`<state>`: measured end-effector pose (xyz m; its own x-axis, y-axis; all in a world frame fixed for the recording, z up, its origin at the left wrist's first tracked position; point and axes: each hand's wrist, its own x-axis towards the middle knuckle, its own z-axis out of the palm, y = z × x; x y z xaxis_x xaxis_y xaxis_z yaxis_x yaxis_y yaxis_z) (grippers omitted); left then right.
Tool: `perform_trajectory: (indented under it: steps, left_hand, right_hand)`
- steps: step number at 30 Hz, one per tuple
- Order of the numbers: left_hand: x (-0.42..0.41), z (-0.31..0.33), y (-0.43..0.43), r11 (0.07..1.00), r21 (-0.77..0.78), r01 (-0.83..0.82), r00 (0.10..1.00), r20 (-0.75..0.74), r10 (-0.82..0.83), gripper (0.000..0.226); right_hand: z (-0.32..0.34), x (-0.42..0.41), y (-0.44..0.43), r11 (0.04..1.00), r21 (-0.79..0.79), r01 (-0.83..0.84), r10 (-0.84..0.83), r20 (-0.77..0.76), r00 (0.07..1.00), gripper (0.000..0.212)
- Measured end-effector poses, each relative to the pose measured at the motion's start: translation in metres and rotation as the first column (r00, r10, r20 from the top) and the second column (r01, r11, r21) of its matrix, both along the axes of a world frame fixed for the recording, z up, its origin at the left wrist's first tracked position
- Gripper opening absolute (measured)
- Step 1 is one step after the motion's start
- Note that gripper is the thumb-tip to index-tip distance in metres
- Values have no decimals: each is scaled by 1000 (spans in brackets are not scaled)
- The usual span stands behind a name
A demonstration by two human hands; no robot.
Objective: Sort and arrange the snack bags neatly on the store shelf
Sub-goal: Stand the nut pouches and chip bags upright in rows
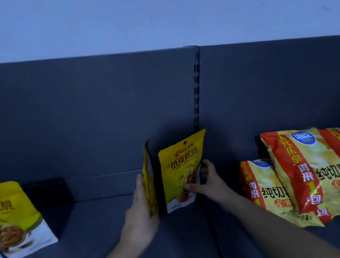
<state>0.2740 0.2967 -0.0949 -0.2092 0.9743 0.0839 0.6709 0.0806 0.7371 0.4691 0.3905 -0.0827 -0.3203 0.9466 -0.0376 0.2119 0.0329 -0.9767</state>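
A yellow walnut bag [182, 171] stands upright mid-shelf, facing me, with my right hand [206, 184] gripping its lower right edge. A second yellow bag [149, 182] stands edge-on just left of it, and my left hand [140, 212] holds it flat along its left side. Another yellow walnut bag [10, 219] stands at the far left, partly cut off by the frame. Several red-and-gold chip bags [307, 170] lean in an overlapping pile on the right.
The dark grey shelf [106, 237] has a back panel and a slotted upright post [197, 89] behind the held bags. A pale wall rises above. Bare shelf lies between the left walnut bag and my left hand.
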Motion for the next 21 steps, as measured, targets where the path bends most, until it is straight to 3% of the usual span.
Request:
perform_trajectory:
  steps: [4,6,7,8,10,11,12,14,15,18,21]
  left_hand:
    - [8,-4,-16,996,-44,-82,995,52,84,117]
    - [9,-5,-15,998,-65,-18,972,233,33,131]
    - [10,-3,-15,999,-41,7,920,392,10,130]
    - [10,-1,-16,1000,-12,-11,845,534,16,115]
    - [6,1,-16,986,25,-168,739,665,109,55]
    - [0,0,-14,975,26,-223,753,639,155,50]
    - [-10,-3,-11,966,16,-257,789,580,200,63]
    - [-34,-5,-4,979,-28,-201,867,460,191,110]
    - [-45,-3,-2,991,-43,-128,880,455,134,122]
    - [-65,-1,11,993,-31,116,822,564,-78,106]
    - [-68,-2,16,989,9,151,752,648,-120,89]
  right_hand:
    - [-7,-7,7,998,-40,-53,55,38,998,85]
    - [-8,-8,6,996,-59,-59,58,-27,998,72]
    - [-9,-8,5,996,-54,-71,67,-63,996,70]
    - [-11,-7,5,995,-43,-89,85,-84,993,70]
    - [-14,-5,3,990,-34,-135,131,-114,985,55]
    - [-15,-4,1,990,-35,-140,135,-118,984,41]
    - [-15,-3,-1,990,-37,-136,130,-119,984,31]
    - [-14,-1,-7,991,-43,-125,119,-118,986,23]
    - [-13,-1,-9,992,-45,-117,111,-116,987,21]
    - [-14,-4,-14,994,-61,-94,86,-134,987,18]
    - [-16,-9,-20,995,-52,-79,70,-159,985,12]
